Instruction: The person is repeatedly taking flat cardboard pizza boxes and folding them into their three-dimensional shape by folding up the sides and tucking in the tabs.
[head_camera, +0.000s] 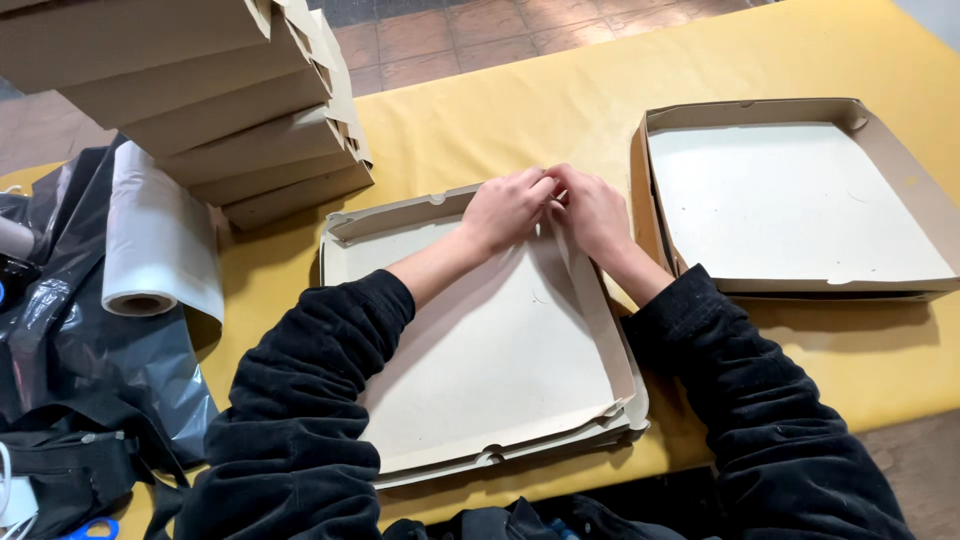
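A flat, partly folded cardboard box (500, 360) lies on the yellow table (560, 100) in front of me, on top of other flat blanks. My left hand (508, 208) and my right hand (592, 208) meet at its far right corner, fingers pinching the cardboard flap there. Both arms wear black sleeves. To the right sits a folded open box (800, 200), its walls standing up.
A tall stack of folded cardboard boxes (200, 90) stands at the back left. A roll of white plastic (155, 240) lies beside it on black plastic bags (70, 360). Blue scissor handles (90, 528) show at the bottom left. Tiled floor lies beyond the table.
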